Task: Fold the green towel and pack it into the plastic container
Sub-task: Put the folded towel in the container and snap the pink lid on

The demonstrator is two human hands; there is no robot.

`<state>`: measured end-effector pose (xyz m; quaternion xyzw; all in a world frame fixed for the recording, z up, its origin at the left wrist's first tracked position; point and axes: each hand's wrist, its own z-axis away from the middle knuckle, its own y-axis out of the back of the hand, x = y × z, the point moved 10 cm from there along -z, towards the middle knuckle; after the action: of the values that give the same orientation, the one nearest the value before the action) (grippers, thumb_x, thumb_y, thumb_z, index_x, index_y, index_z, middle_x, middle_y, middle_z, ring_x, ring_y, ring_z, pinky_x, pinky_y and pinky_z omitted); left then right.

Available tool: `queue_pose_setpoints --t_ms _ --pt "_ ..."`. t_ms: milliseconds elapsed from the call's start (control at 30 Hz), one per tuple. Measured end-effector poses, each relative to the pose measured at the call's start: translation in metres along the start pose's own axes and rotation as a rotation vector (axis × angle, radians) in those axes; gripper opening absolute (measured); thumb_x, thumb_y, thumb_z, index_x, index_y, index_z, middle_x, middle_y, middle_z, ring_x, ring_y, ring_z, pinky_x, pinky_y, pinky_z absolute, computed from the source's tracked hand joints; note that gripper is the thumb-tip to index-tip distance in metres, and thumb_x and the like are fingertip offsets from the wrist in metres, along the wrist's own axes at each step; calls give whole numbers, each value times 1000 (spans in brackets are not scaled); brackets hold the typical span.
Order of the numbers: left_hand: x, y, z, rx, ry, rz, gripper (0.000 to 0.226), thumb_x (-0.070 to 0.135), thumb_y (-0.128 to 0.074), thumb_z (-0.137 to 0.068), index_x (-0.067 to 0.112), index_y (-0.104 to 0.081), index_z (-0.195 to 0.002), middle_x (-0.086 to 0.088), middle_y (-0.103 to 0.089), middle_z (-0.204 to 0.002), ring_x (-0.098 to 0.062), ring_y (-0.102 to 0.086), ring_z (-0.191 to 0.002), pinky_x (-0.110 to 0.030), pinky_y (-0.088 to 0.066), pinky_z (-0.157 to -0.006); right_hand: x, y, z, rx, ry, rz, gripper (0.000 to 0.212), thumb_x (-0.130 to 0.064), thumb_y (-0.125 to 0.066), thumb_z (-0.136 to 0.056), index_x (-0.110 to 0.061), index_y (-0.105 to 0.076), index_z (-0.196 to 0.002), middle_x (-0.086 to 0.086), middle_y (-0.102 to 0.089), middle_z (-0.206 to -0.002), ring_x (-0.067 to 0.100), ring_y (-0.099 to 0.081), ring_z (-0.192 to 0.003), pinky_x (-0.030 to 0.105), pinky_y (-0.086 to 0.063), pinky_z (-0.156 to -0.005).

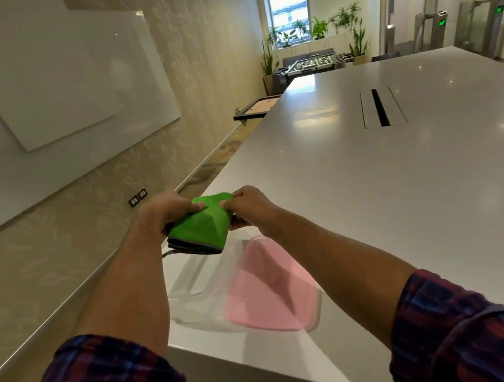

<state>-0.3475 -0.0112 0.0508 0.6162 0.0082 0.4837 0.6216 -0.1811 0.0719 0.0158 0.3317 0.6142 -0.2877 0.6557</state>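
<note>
The green towel [203, 227] is folded into a small thick bundle with a grey hem, held in the air above the table's near left corner. My left hand [165, 213] grips its left side and my right hand [248, 205] pinches its upper right edge. Just below and nearer to me lies the clear plastic container [192, 282], open and lying on the table. Beside it to the right rests a pink lid [270, 292].
The long white table [413, 196] stretches away, with a cable slot [380, 107] in its middle. Its left edge and near corner are close to the container. A whiteboard [41, 93] hangs on the left wall; plants and a foosball table stand far back.
</note>
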Motion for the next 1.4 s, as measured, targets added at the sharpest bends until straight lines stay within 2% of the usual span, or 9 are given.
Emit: queue_pose_setpoints --t_ms 67,133,267,433,600,867,1000,1200,1400 --pt "-12 6 0 19 9 -33 42 43 -78 -85 3 -67 -90 -15 -69 -84 -30 -67 -74 -35 -53 -66 -1 -13 1 -26 2 27 8 -7 -63 -94 -5 -56 -93 17 -65 -94 21 -69 -61 31 -61 -54" --pt "-22 8 1 26 26 -61 40 41 -79 -85 3 -68 -90 -13 -69 -82 -29 -67 -71 -34 -54 -64 -1 -25 3 -45 6 85 23 -9 -66 -92 -8 -52 -111 21 -65 -107 26 -70 -68 37 -64 -60" --pt "-41 0 3 -9 71 -68 39 33 -76 -89 -2 -68 -104 -22 -71 -101 -39 -71 -97 -52 -59 -87 -13 -40 6 -43 161 413 34 -15 -70 -87 -10 -55 -117 17 -69 -102 29 -73 -76 38 -62 -69" --pt "-50 -15 5 -55 66 -105 33 25 -70 -94 -6 -69 -108 -20 -68 -91 -35 -68 -79 -44 -60 -69 -22 -52 12 2 279 838 35 -20 -72 -80 -13 -64 -114 11 -70 -106 29 -63 -99 41 -55 -84" --pt "-43 -22 7 -42 37 -199 28 21 -71 -93 -4 -66 -104 -23 -71 -101 -39 -73 -90 -49 -63 -71 -19 -55 10 31 292 1102 36 -31 -67 -85 -18 -65 -118 8 -69 -111 28 -57 -107 41 -41 -92" --pt "-44 -29 2 -7 19 -259 19 8 -71 -92 -10 -69 -93 -24 -75 -87 -35 -77 -75 -49 -64 -76 -13 -55 13 5 353 1135 47 -37 -68 -89 -14 -62 -130 9 -67 -121 25 -53 -113 39 -46 -93" --pt "-28 -27 6 45 -48 -288 15 6 -69 -93 -9 -70 -93 -21 -75 -87 -34 -77 -72 -50 -64 -75 -12 -54 16 -4 369 1113 36 -30 -69 -88 -12 -71 -119 9 -69 -110 25 -56 -107 34 -48 -80" --pt "20 -31 17 215 -273 -394 16 14 -60 -91 10 -73 -83 -6 -76 -74 -20 -75 -59 -39 -64 -74 -26 -25 20 153 403 897 26 -13 -60 -88 -17 -78 -107 6 -75 -107 27 -63 -104 41 -55 -85" --pt "83 -54 31 378 -526 -369 20 31 -62 -92 15 -74 -85 -2 -72 -80 -25 -67 -79 -29 -45 -65 -11 36 18 295 295 815 19 -13 -61 -86 -19 -76 -97 1 -74 -97 23 -68 -88 29 -49 -69"
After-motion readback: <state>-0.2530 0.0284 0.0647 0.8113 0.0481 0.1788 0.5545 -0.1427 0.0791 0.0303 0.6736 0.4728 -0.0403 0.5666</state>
